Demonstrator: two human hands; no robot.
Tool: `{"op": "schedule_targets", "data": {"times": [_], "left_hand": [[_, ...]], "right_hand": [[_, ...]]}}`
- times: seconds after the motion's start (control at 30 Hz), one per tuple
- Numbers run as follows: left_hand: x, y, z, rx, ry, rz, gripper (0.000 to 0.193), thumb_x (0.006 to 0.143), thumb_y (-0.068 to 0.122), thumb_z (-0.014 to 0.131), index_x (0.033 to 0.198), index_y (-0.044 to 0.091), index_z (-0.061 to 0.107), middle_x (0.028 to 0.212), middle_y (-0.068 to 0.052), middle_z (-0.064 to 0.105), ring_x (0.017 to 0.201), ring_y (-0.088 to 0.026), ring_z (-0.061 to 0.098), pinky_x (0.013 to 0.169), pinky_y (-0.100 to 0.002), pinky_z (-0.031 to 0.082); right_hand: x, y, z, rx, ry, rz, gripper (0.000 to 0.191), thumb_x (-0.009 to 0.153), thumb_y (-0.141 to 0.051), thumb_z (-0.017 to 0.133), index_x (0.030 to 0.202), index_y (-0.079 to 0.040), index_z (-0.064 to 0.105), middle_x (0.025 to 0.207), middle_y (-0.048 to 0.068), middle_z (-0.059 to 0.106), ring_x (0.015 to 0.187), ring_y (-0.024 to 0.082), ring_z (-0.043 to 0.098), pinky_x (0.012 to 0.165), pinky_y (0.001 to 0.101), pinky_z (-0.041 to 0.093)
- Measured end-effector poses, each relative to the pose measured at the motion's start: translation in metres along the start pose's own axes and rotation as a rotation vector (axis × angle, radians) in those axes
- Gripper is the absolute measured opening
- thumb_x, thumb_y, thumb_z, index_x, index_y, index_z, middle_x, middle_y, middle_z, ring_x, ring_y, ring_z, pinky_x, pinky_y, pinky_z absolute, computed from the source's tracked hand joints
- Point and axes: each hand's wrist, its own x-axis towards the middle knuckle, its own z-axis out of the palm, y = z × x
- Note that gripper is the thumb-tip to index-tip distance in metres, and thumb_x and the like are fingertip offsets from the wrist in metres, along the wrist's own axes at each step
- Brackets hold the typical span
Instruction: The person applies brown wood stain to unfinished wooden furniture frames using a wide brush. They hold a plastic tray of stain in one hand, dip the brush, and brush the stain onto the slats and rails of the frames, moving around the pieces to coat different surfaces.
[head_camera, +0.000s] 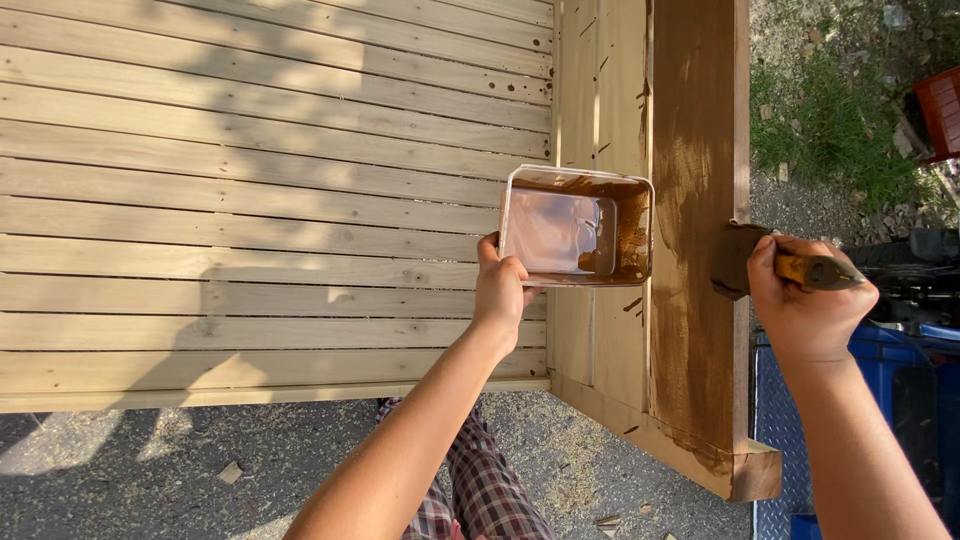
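My left hand (500, 288) grips the near rim of a white plastic tray (560, 232) that holds brown stain pooled at its right side. The tray rests on a slatted wooden panel (250, 210). My right hand (805, 300) is closed around the wooden handle of a wide paintbrush (738, 258). Its dark bristles press against the edge of the panel's frame board (695, 300), which is coated with brown stain. The slats to the left are bare pale wood.
Grey gravel ground (200, 470) lies below the panel's near edge. Grass and dirt (830, 120) are at the upper right, with a red object (940, 110) at the edge. A blue metal surface (880, 440) sits under my right arm. My plaid trousers (480, 490) show below.
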Motion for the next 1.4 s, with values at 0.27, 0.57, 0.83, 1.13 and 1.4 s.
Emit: {"op": "schedule_targets", "data": {"times": [0.27,0.57,0.83,1.13,1.4], "left_hand": [[0.001,0.005,0.007,-0.049,0.012,-0.014,0.065,0.075,0.007,0.042,0.139,0.016,0.036,0.129,-0.011,0.052,0.110,-0.023,0.057,0.090,-0.043,0.055],[0.004,0.017,0.001,-0.106,-0.035,0.022,0.064,0.075,0.005,0.040,0.138,0.012,0.035,0.130,-0.014,0.053,0.114,-0.026,0.060,0.094,-0.045,0.056],[0.026,0.022,-0.016,-0.084,0.057,0.029,0.062,0.077,0.005,0.040,0.138,0.014,0.036,0.132,-0.014,0.050,0.115,-0.027,0.057,0.099,-0.048,0.053],[0.034,0.037,-0.046,-0.089,0.084,0.027,0.062,0.077,0.005,0.039,0.138,0.013,0.035,0.135,-0.015,0.050,0.119,-0.029,0.056,0.103,-0.048,0.051],[0.035,0.034,-0.057,-0.118,0.127,0.016,0.064,0.075,0.005,0.039,0.138,0.017,0.033,0.132,-0.013,0.051,0.116,-0.026,0.057,0.099,-0.046,0.053]], "right_hand": [[0.005,0.005,0.021,0.018,-0.017,0.014,0.012,0.109,-0.011,0.076,0.105,0.000,0.074,0.099,0.012,0.074,0.086,0.018,0.075,0.077,0.0277,0.059],[0.104,0.035,0.055,-0.078,-0.409,0.021,0.028,0.100,-0.029,0.079,0.099,-0.001,0.078,0.080,0.010,0.073,0.067,0.019,0.071,0.061,0.0321,0.056],[0.142,0.019,0.117,-0.478,-0.584,-0.641,0.042,0.067,-0.030,0.081,0.106,-0.017,0.077,0.122,0.005,0.075,0.104,0.022,0.070,0.083,0.0335,0.059],[0.018,-0.034,0.071,-0.175,-1.368,-0.166,0.026,0.086,-0.036,0.072,0.106,-0.020,0.077,0.093,0.007,0.078,0.085,0.025,0.075,0.079,0.0348,0.061],[0.238,0.022,0.187,-0.523,-0.887,0.127,0.056,0.087,-0.052,0.078,0.082,0.004,0.078,0.071,0.019,0.073,0.068,0.034,0.074,0.068,0.0440,0.061]]}}
